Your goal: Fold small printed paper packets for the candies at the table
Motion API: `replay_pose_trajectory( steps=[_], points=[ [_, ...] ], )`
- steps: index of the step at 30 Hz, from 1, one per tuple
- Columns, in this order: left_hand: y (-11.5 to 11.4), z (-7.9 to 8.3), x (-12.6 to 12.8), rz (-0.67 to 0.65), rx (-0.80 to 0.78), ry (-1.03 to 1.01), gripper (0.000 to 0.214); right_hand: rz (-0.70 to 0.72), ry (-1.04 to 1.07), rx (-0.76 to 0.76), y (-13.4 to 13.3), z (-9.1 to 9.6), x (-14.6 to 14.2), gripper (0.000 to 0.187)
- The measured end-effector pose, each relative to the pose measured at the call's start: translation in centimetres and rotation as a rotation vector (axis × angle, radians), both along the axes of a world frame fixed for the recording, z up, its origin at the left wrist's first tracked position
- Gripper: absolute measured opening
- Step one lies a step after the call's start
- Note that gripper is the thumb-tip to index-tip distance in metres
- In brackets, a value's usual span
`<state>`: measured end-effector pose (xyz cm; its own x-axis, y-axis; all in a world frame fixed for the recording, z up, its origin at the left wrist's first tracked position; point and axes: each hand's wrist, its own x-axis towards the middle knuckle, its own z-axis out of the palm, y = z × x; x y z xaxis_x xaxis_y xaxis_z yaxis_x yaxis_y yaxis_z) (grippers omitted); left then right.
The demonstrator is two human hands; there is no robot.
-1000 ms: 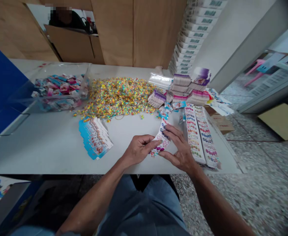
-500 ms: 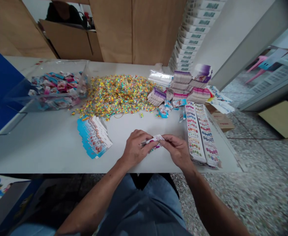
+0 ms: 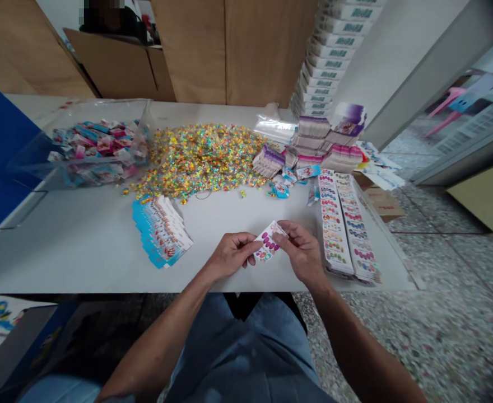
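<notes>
Both my hands hold a small printed sheet of nail stickers [image 3: 267, 242] with pink and purple oval shapes, just above the white table [image 3: 82, 263]. My left hand [image 3: 232, 256] pinches its left edge between thumb and fingers. My right hand [image 3: 301, 252] grips its upper right corner. Part of the sheet is hidden behind my fingers. The nearest things are long nail sticker strips [image 3: 347, 226] lying to the right and a fanned stack of blue-edged cards [image 3: 160, 232] to the left.
A heap of glittery multicoloured pieces [image 3: 200, 159] covers the table's middle, next to a clear plastic bin of packets [image 3: 99, 151]. Stacked printed sheets [image 3: 322, 143] and a tall column of boxes [image 3: 330, 61] stand at the back right. A person [image 3: 112, 22] sits beyond a cardboard panel.
The sheet has turned from edge-on to face-up between my hands, showing its pink ovals. My hands have moved slightly apart, and the view has tilted a little.
</notes>
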<state>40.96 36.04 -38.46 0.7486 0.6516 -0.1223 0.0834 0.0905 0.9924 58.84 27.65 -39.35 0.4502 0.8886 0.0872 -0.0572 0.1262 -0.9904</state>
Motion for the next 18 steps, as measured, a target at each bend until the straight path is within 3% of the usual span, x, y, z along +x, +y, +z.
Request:
replay_pose_trajectory(
  steps=[3, 6, 11, 13, 16, 18],
  points=[
    [-0.2, -0.3, 0.0, -0.024, -0.061, -0.048, 0.037, 0.034, -0.047, -0.058, -0.1, -0.6, 0.3, 0.03],
    [-0.4, 0.0, 0.0, -0.019, -0.104, -0.097, 0.038, 0.099, -0.237, -0.065, -0.4, -0.6, 0.6, 0.033],
    [-0.6, 0.4, 0.1, 0.089, -0.021, -0.091, 0.035, 0.386, -0.523, 0.079, -1.4, 0.3, 0.4, 0.038],
    [-0.6, 0.2, 0.3, 0.205, 0.097, -0.038, 0.034, 0.395, -0.5, 0.042, -1.5, 0.2, 0.0, 0.032],
    [-0.4, -0.3, 0.4, 0.365, 0.235, 0.009, 0.034, 0.281, -0.285, -0.073, -1.3, -0.8, -0.5, 0.036],
    [-0.3, -0.7, 0.2, 0.293, 0.197, 0.008, 0.037, 0.241, -0.082, -0.11, -1.0, -1.6, -0.9, 0.042]
  ],
)
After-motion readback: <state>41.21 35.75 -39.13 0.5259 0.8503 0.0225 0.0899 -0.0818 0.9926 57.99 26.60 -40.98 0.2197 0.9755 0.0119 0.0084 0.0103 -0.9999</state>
